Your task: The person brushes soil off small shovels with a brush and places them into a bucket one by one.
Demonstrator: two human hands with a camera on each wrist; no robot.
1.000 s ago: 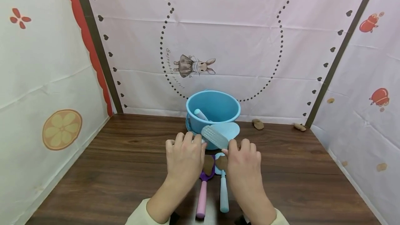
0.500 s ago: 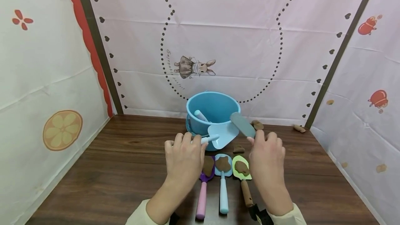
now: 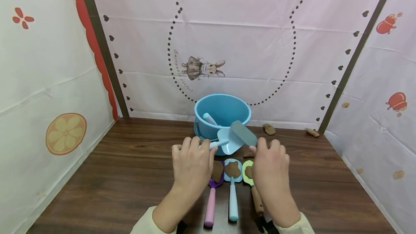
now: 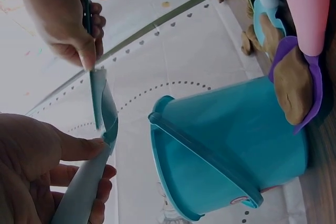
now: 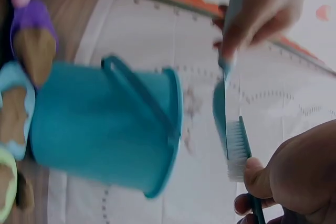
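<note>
My left hand point(image 3: 191, 167) grips the handle of a light blue toy shovel point(image 3: 230, 144), its blade held up in front of the blue bucket point(image 3: 224, 107). With my right hand point(image 3: 271, 169) I hold a grey-green brush point(image 3: 243, 133) by its handle. In the right wrist view the white bristles point(image 5: 237, 148) lie against the shovel's blade point(image 5: 220, 114), at the end away from the left hand. From above, the brush's back hides part of the blade's edge. A pale blue handle point(image 3: 209, 119) sticks up inside the bucket.
Below the hands lie a purple scoop with a pink handle point(image 3: 210, 205), a light blue scoop point(image 3: 233, 201) and a green scoop with a brown handle point(image 3: 256, 201), each bearing a brown lump. Brown lumps point(image 3: 269, 129) also lie right of the bucket. Printed cloth point(image 3: 260, 53) walls the table.
My right hand and the brush swung right, off the blade, then came partway back left onto its edge. The left hand stays put with the shovel.
</note>
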